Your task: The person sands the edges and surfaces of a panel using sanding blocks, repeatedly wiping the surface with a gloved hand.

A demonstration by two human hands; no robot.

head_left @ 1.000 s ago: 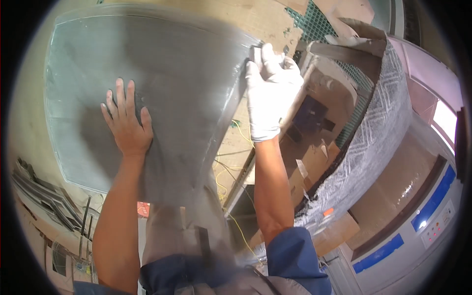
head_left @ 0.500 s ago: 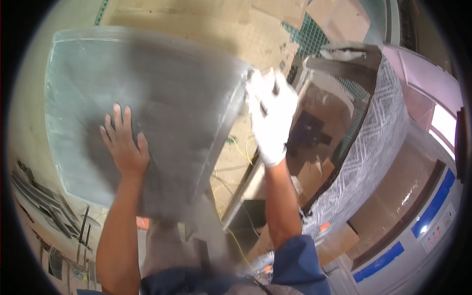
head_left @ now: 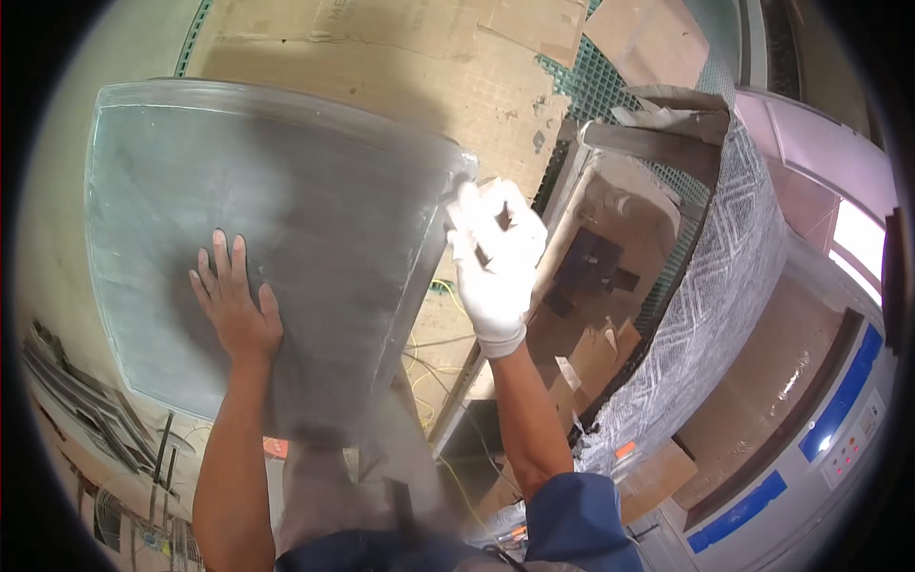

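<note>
A large dark-grey panel (head_left: 191, 181) with slightly curved edges and pale streaks along its border lies in front of me, taking up the left half of the view. Flat on its surface, with fingers spread, rests my bare left hand (head_left: 238, 310). My right hand (head_left: 500, 267), in a white glove, is at the panel's right edge near the far corner. Its fingers are bent and pinched together against that edge. What they hold, if anything, is hidden by the glove and the glare.
To the right stands a frame wrapped in grey patterned cloth (head_left: 729, 276), with cardboard scraps inside. Yellow cords (head_left: 419, 381) trail below the panel. Cardboard sheets (head_left: 381, 48) and green grating (head_left: 605, 71) cover the floor beyond. Dark strips (head_left: 86, 400) lie at far left; a machine (head_left: 843, 453) with blue strips is at right.
My right hand has moved nearer along the panel's right edge and slightly left. My left hand stays flat on the panel; the whole view has shifted a little.
</note>
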